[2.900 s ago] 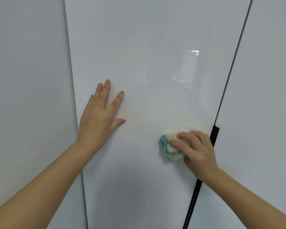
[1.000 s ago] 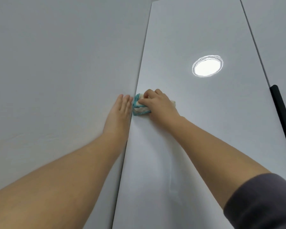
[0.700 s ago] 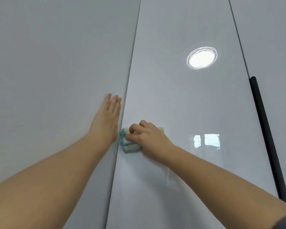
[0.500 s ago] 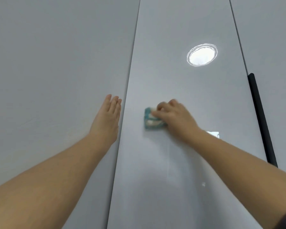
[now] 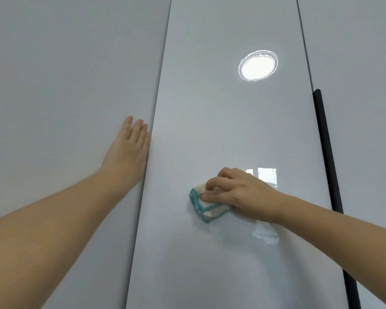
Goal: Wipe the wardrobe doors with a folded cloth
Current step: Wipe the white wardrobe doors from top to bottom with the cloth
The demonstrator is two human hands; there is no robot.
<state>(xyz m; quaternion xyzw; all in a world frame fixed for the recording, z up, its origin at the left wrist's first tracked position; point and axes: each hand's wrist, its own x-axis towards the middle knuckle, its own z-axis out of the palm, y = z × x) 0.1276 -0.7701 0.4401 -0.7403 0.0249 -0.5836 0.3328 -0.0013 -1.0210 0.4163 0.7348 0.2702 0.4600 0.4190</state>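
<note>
Compared with half a second earlier, the right hand [image 5: 239, 192] and the folded cloth [image 5: 206, 208] sit lower on the middle wardrobe door [image 5: 210, 108], while the left hand [image 5: 127, 152] has kept its place beside the left seam.

Wardrobe: three glossy pale-grey panels, seen from below. The left panel [image 5: 65, 85], the middle wardrobe door and the right door [image 5: 354, 63] lie closed against one another along narrow dark seams. What the wardrobe holds cannot be seen.

Cloth and right hand: the folded cloth is a small white pad with teal edging, lying flat against the middle wardrobe door in the lower half of the view, nearer the left seam than the right one. The right fingers [image 5: 214, 182] are curled over its upper right part and hold it against the door. Stacked teal edges project past the fingertips to the left and below; the rest of the pad is hidden under the hand.

Left hand: laid flat on the left panel with fingers straight, close together and pointing upward, grasping nothing. Its inner edge is just beside the seam, well apart from the cloth.

Other features: a black handle bar [image 5: 325, 152] runs vertically along the right edge of the middle wardrobe door, apart from the right hand. A round lamp reflection [image 5: 257, 65] shines high on the door, and a window reflection [image 5: 266, 176] lies just above the right hand.
</note>
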